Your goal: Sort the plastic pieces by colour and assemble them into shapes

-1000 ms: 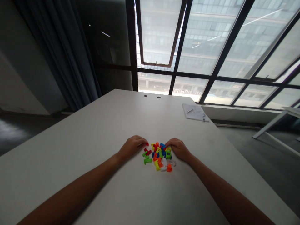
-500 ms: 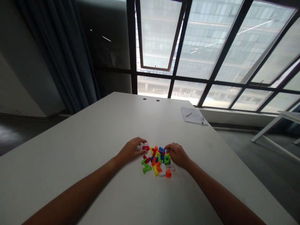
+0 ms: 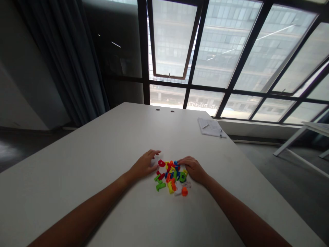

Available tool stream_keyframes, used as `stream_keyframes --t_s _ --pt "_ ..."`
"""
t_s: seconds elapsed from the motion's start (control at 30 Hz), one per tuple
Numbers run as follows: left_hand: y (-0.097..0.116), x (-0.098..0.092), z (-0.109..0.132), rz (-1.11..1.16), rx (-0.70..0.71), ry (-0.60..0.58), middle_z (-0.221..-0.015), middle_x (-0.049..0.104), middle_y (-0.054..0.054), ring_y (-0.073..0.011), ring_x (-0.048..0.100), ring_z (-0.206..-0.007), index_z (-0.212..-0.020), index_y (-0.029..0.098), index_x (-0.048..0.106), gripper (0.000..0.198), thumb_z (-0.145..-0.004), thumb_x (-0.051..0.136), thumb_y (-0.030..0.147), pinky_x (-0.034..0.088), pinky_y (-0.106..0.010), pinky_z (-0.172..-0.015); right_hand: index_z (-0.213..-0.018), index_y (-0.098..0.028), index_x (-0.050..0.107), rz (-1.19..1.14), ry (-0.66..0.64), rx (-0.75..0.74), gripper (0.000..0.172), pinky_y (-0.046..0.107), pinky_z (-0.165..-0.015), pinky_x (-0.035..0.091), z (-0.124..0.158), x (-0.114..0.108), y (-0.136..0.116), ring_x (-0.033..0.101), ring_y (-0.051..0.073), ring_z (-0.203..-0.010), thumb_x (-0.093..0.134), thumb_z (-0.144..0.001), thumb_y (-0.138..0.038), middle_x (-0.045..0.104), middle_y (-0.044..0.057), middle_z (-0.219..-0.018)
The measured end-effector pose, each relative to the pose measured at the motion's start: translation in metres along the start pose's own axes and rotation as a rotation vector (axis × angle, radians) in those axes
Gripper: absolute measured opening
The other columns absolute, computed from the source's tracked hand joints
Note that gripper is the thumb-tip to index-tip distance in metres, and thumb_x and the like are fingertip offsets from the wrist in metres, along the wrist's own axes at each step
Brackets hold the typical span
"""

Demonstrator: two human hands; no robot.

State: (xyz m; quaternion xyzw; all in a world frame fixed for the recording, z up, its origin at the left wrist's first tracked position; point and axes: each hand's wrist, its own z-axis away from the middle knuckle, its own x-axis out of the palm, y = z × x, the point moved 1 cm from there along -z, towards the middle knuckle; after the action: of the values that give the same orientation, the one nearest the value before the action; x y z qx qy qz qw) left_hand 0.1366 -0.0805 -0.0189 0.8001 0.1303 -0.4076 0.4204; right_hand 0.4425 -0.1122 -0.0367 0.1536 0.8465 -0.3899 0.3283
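Note:
A pile of small colourful plastic building pieces [image 3: 172,177] lies on the white table [image 3: 123,133] between my hands. My left hand [image 3: 144,164] rests at the pile's left edge, thumb and fingers apart with nothing held. Closest to it is a red piece [image 3: 161,163], just beyond the fingertips. My right hand [image 3: 194,169] lies at the pile's right side, fingers stretched leftward over its far edge. Its fingertips are at a blue piece [image 3: 176,163]; whether they touch it is hard to see. A green piece [image 3: 182,177] and an orange piece [image 3: 184,191] sit nearer to me.
Papers [image 3: 211,127] with pens on them lie by the table's far right edge. Two dark round holes are set in the far end of the table. Large windows [image 3: 174,41] rise behind it, a dark curtain [image 3: 64,65] hangs left, and another table [image 3: 315,127] stands right.
The red piece has left my left hand's fingers and turned, now lying slightly to the right. My right hand's fingers have stretched a little further left over the pile.

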Motion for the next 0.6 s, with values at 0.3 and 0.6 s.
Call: stream_keyframes --t_s 0.3,0.6 --pt "0.0058 0.0082 -0.0062 -0.071 -0.134 0.005 -0.111 0.070 -0.006 -0.0241 0.066 -0.099 -0.131 0.027 0.063 0.048 -0.088 0.068 0.049 0.054 -0.034 -0.081 -0.090 -0.023 0.075 0.078 0.164 0.119 0.030 0.037 -0.090 0.052 -0.0004 0.0026 0.0070 0.067 0.023 -0.095 0.053 -0.083 -0.005 0.076 0.003 -0.098" --pt "0.0013 0.0057 -0.0045 -0.030 -0.053 0.108 -0.122 0.068 -0.008 -0.0225 0.066 -0.104 -0.130 0.024 0.062 0.041 -0.090 0.061 0.033 0.054 -0.035 -0.092 -0.101 -0.023 0.075 0.139 0.077 0.176 0.017 0.037 -0.090 0.051 -0.0014 0.0005 0.0034 0.065 0.024 -0.098 0.066 -0.088 -0.017 0.074 0.005 -0.101"
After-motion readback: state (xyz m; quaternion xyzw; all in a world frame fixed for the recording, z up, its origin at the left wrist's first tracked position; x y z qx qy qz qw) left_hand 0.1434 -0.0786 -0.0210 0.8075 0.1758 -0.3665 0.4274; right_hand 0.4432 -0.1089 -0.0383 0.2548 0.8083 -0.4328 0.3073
